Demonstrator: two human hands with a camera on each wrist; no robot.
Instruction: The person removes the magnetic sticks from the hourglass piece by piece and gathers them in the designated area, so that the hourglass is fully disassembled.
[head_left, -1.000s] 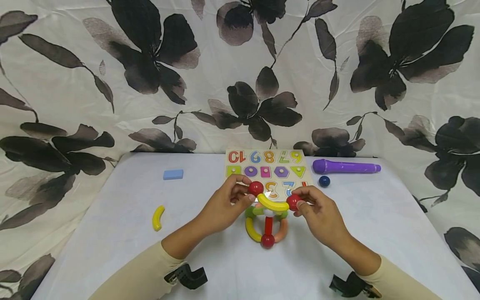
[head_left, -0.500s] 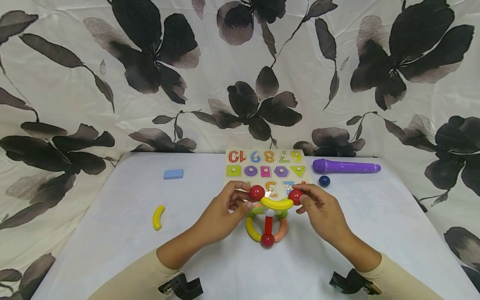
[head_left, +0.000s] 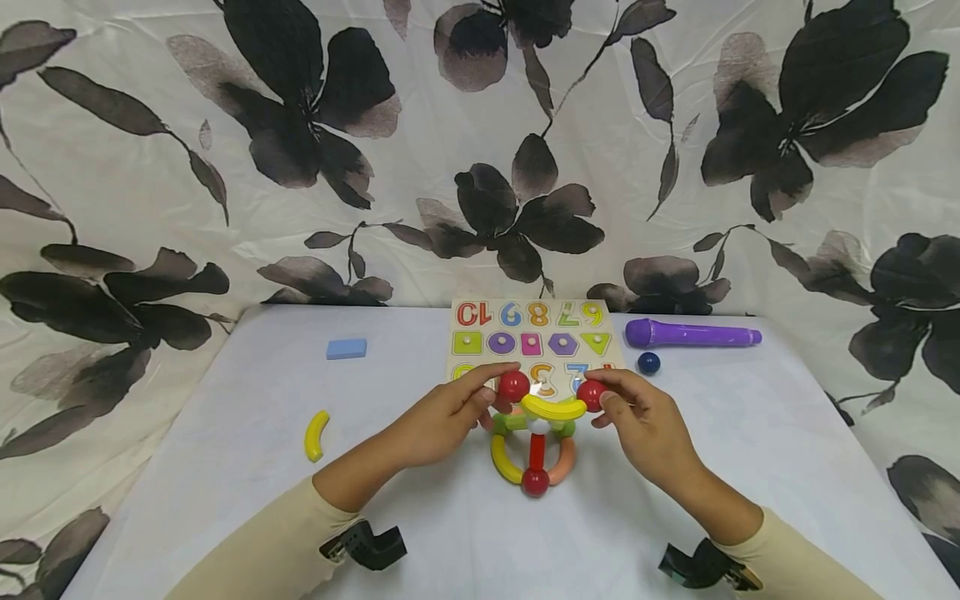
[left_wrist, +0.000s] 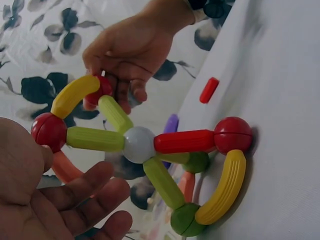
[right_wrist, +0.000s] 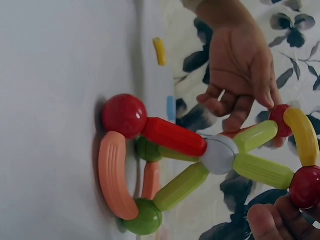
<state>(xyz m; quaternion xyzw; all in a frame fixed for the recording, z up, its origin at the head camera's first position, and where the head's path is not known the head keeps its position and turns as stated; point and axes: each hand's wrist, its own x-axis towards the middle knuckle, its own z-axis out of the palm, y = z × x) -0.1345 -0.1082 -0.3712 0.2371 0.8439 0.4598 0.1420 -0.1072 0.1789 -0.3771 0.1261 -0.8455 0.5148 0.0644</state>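
Observation:
A magnetic stick-and-ball structure stands upright on the table, with a white ball [left_wrist: 139, 144] at its centre, light green sticks [right_wrist: 181, 187] and a red stick [head_left: 537, 452] running out from it. A curved yellow stick [head_left: 554, 407] joins two red balls at the top. My left hand [head_left: 442, 423] pinches the left red ball [head_left: 513, 386] between thumb and index finger, its other fingers loose below. Thumb and fingers of my right hand [head_left: 651, 423] hold the right red ball [head_left: 591, 395]. Lower down, a red ball [left_wrist: 233, 135] and green balls [right_wrist: 143, 216] meet curved sticks near the table.
Behind the structure lies a number-and-shape puzzle board [head_left: 531, 323]. A purple toy microphone [head_left: 693, 334] and dark blue ball [head_left: 648, 362] are right of it. To the left are a blue block [head_left: 347, 349] and curved yellow stick [head_left: 317, 436]. A red stick [left_wrist: 209, 90] lies apart.
The top yellow stick has shifted slightly right and levelled, with the right red ball moving up. My left hand's index finger has extended over the left ball.

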